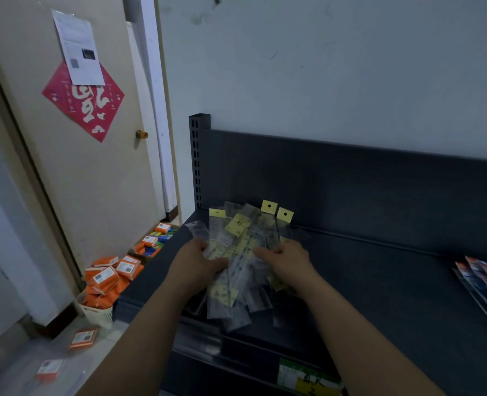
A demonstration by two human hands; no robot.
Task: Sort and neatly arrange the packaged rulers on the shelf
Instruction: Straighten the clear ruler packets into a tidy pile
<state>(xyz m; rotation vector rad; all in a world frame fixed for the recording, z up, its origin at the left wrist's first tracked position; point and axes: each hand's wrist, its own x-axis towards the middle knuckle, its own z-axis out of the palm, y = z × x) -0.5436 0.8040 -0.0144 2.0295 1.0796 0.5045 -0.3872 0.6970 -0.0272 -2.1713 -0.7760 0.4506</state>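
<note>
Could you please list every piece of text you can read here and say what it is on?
Red door poster: large white brush character, too stylised to read.
White sheet above it: print too small.
Shelf label: handwritten characters blurred; "2" beneath.
Packaged rulers, orange boxes: labels blurred.

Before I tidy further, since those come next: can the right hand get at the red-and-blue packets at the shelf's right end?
Probably yes: only bare shelf lies between the right hand and the red-and-blue packets, though it holds packaged rulers now.
</note>
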